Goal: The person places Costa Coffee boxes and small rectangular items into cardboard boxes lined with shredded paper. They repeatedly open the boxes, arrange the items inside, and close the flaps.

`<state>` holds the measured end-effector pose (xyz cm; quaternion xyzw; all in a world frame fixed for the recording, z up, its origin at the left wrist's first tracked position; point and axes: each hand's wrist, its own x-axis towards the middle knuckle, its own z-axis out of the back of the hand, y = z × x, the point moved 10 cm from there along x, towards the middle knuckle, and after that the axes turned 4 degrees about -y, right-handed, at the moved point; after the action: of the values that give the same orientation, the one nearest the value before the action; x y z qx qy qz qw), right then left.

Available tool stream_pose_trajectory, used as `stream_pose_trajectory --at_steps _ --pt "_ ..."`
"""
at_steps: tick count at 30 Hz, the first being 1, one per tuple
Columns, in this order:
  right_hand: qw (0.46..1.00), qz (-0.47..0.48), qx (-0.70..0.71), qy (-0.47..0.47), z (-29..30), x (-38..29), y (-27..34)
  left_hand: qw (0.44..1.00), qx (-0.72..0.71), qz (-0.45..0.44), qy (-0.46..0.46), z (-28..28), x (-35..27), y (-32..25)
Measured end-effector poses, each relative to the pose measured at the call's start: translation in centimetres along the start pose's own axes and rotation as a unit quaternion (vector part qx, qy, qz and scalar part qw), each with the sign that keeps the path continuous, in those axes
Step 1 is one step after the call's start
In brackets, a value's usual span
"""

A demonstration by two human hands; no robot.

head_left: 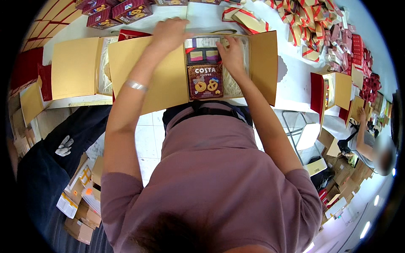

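In front of me a gold-lined gift box (248, 66) lies with both flaps spread. Inside it sit a brown Costa Coffee cookie box (205, 82), a black tray (201, 57) with two small coloured packs, and a white narrow carton (206, 42) along the far side. Pale shredded filler (232, 83) fills the right part. My right hand (233, 55) reaches into that part, fingers bent beside the tray; what lies under its fingertips is partly hidden. Above the far edge of the left flap (152, 82) is my left hand (171, 33), slightly blurred, thumb and fingers apart, holding nothing visible.
Another opened gift box (74, 68) stands at left, near a person's dark trousers (72, 139). Cookie boxes (133, 12) are stacked at the back. Ribboned gold boxes (305, 19) pile up at back right. Farther right are an open box (330, 90) and a person's arm (361, 136).
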<state>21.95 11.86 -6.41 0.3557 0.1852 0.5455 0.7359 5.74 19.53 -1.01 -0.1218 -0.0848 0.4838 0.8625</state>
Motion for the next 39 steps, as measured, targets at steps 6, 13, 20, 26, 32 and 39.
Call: stream_pose_trajectory --at_steps 6,13,20,26,32,39 --pt "0.947 0.172 -0.195 -0.186 17.1 -5.9 8.6 0.960 -0.118 0.175 -0.185 13.5 -12.9 7.3" --pt "0.985 -0.130 -0.099 -0.053 16.4 -10.1 -2.6 0.879 -0.292 0.358 -0.115 6.8 -20.8 12.3" --pt "0.968 -0.202 -0.060 -0.132 18.6 -13.4 -4.7 0.962 -0.018 0.206 -0.177 11.0 -17.5 9.1" --pt "0.956 -0.237 -0.079 -0.157 18.2 -11.4 -3.6 0.952 -0.182 0.196 -0.146 5.6 -18.5 8.1" --pt "0.956 -0.217 -0.137 -0.144 19.0 -10.4 -4.6 0.776 -0.552 0.301 -0.042 0.8 -17.6 10.8" --pt "0.943 -0.165 -0.211 -0.198 25.9 -8.9 -10.1 0.756 -0.597 0.264 -0.048 -0.9 -11.8 1.5"
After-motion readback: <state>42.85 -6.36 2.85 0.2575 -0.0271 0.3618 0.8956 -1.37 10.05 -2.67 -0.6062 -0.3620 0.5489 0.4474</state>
